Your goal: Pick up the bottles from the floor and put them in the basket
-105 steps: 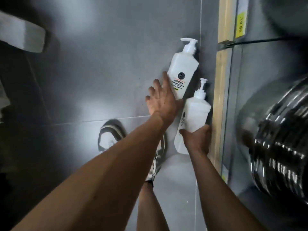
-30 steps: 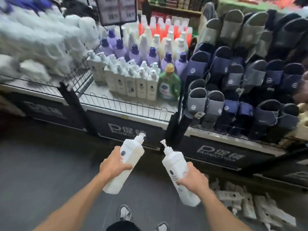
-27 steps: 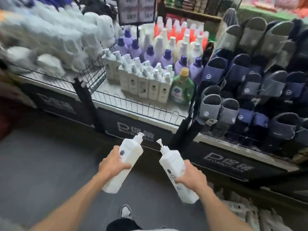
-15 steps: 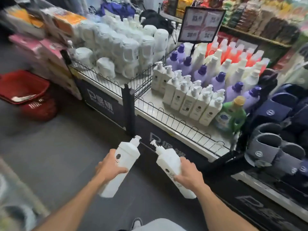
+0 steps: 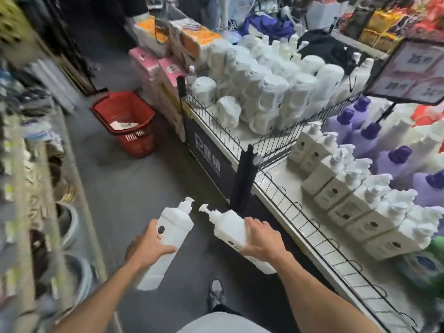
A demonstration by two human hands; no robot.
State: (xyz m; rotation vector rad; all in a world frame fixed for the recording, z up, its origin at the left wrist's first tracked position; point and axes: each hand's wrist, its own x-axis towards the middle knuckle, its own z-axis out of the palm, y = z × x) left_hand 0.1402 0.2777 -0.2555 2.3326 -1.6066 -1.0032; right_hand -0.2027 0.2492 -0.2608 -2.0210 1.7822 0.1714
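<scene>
Though hemmed between left shelving (image 5: 31,193) and wire-railed shelf (image 5: 271,179), gripping left bottle (image 5: 171,233) in left hand (image 5: 146,249), right bottle (image 5: 227,228) in right hand (image 5: 260,243), above open aisle floor (image 5: 134,188); red basket (image 5: 141,146) well ahead on that floor.

1. The grey floor (image 5: 134,188) of the shop aisle carries a red shopping basket (image 5: 141,146), which stands upright just beside the end of the display shelf, with a white item lying inside it.
2. A grey shoe (image 5: 216,294) rests on the floor near the bottom edge.
3. The display shelf (image 5: 283,179) has a white top edged by a low black wire fence (image 5: 310,227).
4. A wire divider (image 5: 300,138) splits it. The far compartment holds stacked white jugs (image 5: 276,92).
5. The near compartment holds rows of white pump bottles (image 5: 336,188), with purple-capped bottles (image 5: 394,159) behind them.
</scene>
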